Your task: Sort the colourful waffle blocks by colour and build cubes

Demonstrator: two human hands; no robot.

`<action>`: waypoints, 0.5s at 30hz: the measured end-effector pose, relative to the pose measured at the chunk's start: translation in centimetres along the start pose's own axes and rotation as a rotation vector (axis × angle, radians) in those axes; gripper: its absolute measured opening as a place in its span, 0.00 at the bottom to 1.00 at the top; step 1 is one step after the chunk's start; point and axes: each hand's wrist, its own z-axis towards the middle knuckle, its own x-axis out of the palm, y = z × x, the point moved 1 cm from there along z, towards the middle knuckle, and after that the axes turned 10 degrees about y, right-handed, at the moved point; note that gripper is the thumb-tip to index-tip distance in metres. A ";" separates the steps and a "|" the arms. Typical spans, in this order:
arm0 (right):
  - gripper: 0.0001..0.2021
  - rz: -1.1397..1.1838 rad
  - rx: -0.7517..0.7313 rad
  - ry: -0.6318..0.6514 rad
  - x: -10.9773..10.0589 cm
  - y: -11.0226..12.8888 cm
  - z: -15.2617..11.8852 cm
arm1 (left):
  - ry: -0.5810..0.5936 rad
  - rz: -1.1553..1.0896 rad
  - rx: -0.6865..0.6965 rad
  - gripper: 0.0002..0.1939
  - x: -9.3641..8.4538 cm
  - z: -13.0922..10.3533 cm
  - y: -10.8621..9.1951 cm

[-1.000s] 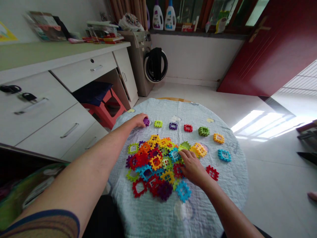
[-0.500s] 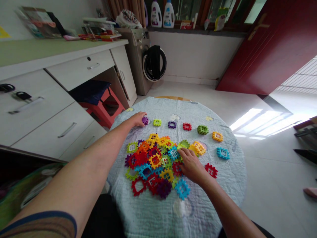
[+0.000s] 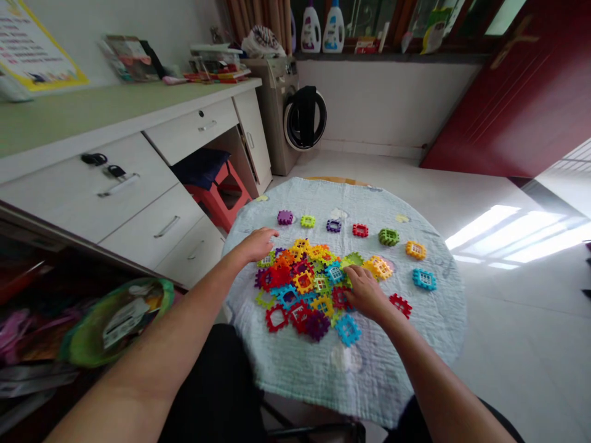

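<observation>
A loose heap of notched, square plastic building blocks (image 3: 303,282) in many colours covers the middle of the cloth-covered table. My left hand (image 3: 258,245) is over the heap's upper left edge, fingers stretched out and holding nothing. Behind it, the purple block (image 3: 285,217) stands at the left end of a curved row. My right hand (image 3: 364,288) rests on the heap's right side, thumb and fingers apart, beside a blue window block (image 3: 334,272) and a red block (image 3: 341,298). Its palm hides some blocks.
The row continues with a lime block (image 3: 308,221), a dark green stack (image 3: 388,237), an orange block (image 3: 416,250) and a blue block (image 3: 424,279). A red stool (image 3: 226,197) and white drawers (image 3: 152,215) stand left; a washing machine (image 3: 272,111) stands behind.
My left hand has let go of the purple block at the row's end and come back toward the heap. The right hand has stayed on the heap. The whole view has shifted.
</observation>
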 end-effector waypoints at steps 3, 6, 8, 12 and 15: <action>0.25 -0.008 -0.019 0.015 0.0 0.5 -0.3 | 0.002 -0.044 -0.042 0.21 0.5 -2.5 -1.5; 0.24 -0.015 -0.045 0.026 -0.1 0.9 -0.7 | -0.046 -0.073 -0.099 0.21 1.8 -4.1 -3.4; 0.20 -0.010 -0.086 0.036 -0.3 1.0 -1.1 | -0.085 -0.071 -0.103 0.20 3.2 -4.3 -4.7; 0.10 0.039 -0.162 0.037 -0.9 0.9 -1.5 | -0.168 -0.083 -0.038 0.21 5.6 -2.5 -6.2; 0.09 0.057 -0.145 0.023 -1.3 0.6 -1.4 | -0.185 -0.100 -0.052 0.22 6.5 -0.3 -6.3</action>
